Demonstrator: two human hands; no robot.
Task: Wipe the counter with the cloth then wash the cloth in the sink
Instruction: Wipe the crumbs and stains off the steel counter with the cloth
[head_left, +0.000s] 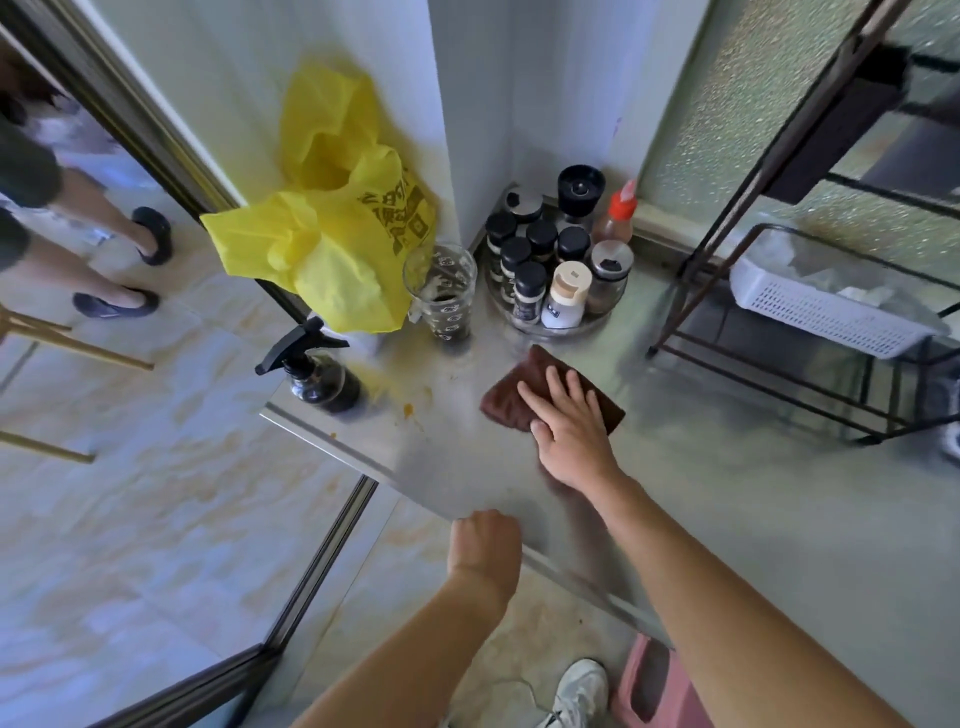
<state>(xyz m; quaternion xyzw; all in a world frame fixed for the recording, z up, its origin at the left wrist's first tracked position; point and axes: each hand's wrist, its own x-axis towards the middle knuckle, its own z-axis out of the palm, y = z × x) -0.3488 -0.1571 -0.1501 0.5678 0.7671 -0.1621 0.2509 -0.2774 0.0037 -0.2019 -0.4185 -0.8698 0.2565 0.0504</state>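
A folded brown cloth (511, 392) lies flat on the steel counter (727, 493). My right hand (566, 421) presses on it with straight, spread fingers and covers most of its near half. Orange-yellow crumbs and a stain (402, 402) mark the counter to the left of the cloth. My left hand (485, 543) hovers at the counter's front edge, fingers curled into a loose fist with nothing in it. No sink is in view.
A round tray of spice jars (550, 270) stands in the back corner. Left of it are a glass cup (441, 291), a yellow plastic bag (337, 228) and a dark spray bottle (317, 374). A metal rack with a white basket (826, 306) fills the right. Another person's legs (109, 260) stand at far left.
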